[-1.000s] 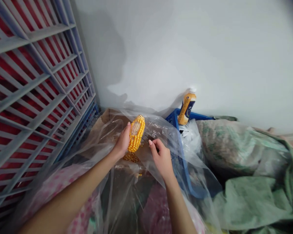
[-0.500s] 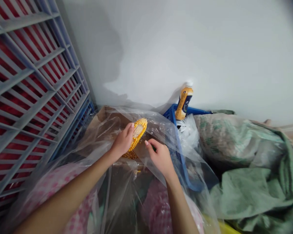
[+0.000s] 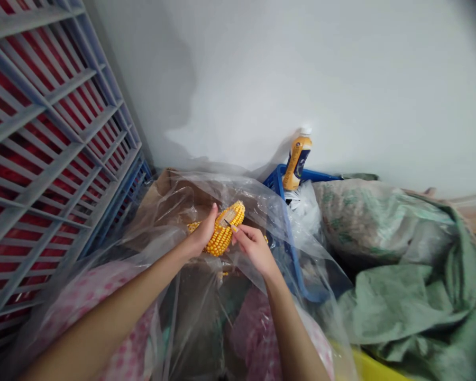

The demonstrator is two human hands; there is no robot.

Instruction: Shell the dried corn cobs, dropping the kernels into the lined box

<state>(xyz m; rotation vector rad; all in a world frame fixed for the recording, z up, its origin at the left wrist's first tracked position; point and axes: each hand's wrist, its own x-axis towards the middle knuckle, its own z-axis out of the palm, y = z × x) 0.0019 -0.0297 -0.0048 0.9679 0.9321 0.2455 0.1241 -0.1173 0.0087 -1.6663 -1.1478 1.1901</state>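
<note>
My left hand (image 3: 201, 234) is shut around a yellow corn cob (image 3: 219, 241), which lies nearly level with a pale stripped strip near its upper end. My right hand (image 3: 254, 248) pinches a small dark pointed tool (image 3: 226, 223), its tip against the kernels beside that strip. The tool's handle is hidden in my fingers. A few loose kernels (image 3: 222, 274) lie on the clear plastic sheet (image 3: 218, 186) below the hands. That sheet lines a cardboard box (image 3: 162, 185).
A blue plastic crate (image 3: 275, 182) stands to the right, with a yellow-labelled bottle (image 3: 297, 159) on it, against the white wall (image 3: 301, 69). Bulging green woven sacks (image 3: 381, 227) fill the right. A grey-blue slatted rack (image 3: 51, 137) rises on the left, with red behind it.
My right hand has moved left to the cob, bringing the tool tip onto it. The cob has swung from upright to nearly level. The view has tilted slightly.
</note>
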